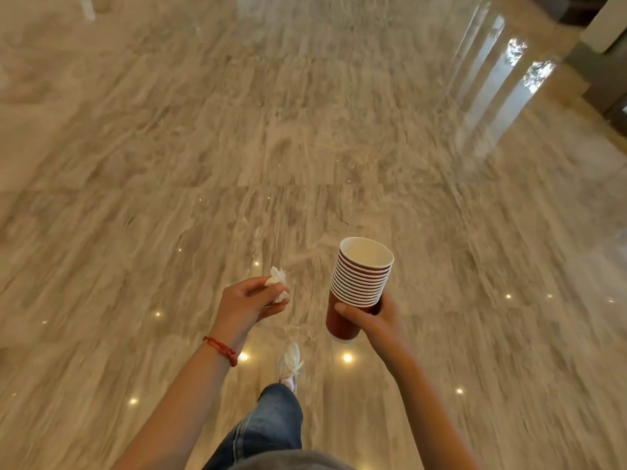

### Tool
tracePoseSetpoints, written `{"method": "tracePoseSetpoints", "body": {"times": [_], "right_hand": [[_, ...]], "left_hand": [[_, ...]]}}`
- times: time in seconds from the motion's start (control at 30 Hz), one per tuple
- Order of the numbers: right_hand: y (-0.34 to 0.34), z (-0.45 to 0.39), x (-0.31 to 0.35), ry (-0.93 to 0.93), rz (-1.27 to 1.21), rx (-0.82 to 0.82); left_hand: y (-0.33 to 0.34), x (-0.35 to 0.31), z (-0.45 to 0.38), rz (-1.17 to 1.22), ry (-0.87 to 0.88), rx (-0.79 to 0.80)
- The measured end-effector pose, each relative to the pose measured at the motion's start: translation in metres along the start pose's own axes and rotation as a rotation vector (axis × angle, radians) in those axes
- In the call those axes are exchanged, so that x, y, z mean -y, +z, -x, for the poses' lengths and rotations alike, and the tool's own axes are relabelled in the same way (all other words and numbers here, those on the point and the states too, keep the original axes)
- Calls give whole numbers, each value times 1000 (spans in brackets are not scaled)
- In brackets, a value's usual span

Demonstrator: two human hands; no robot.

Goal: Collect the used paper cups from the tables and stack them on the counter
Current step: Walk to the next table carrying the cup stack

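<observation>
Many nested paper cups (359,283), red-brown outside with white rolled rims and a pale inside, form a tapered stack tilted slightly away from me, carried in the air over the glossy, veined marble floor (305,130). My right hand (369,317) wraps its thumb and fingers round the lowest cup's smooth wall, forearm angled up from the lower right. My left hand (247,303), a red cord bracelet (220,351) on its wrist, pinches a crumpled white tissue (278,283) between curled fingers. Below, my jeans (268,425) and white sneaker (289,362) show.
</observation>
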State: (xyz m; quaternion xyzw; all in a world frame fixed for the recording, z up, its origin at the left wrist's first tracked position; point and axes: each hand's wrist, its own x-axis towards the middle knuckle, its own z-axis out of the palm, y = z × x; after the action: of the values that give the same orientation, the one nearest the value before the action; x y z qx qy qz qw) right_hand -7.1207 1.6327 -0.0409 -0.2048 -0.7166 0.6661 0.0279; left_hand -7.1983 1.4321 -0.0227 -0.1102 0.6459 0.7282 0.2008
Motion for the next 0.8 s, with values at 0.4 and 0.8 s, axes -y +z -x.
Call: {"method": "tracePoseSetpoints", "body": {"times": [0.4, 0.8], "right_hand": [[-14, -287, 101, -7, -38, -50], [-63, -606, 168, -54, -39, -42]], "left_hand": [[76, -150, -268, -17, 12, 54], [191, -249, -548, -14, 18, 58]]}}
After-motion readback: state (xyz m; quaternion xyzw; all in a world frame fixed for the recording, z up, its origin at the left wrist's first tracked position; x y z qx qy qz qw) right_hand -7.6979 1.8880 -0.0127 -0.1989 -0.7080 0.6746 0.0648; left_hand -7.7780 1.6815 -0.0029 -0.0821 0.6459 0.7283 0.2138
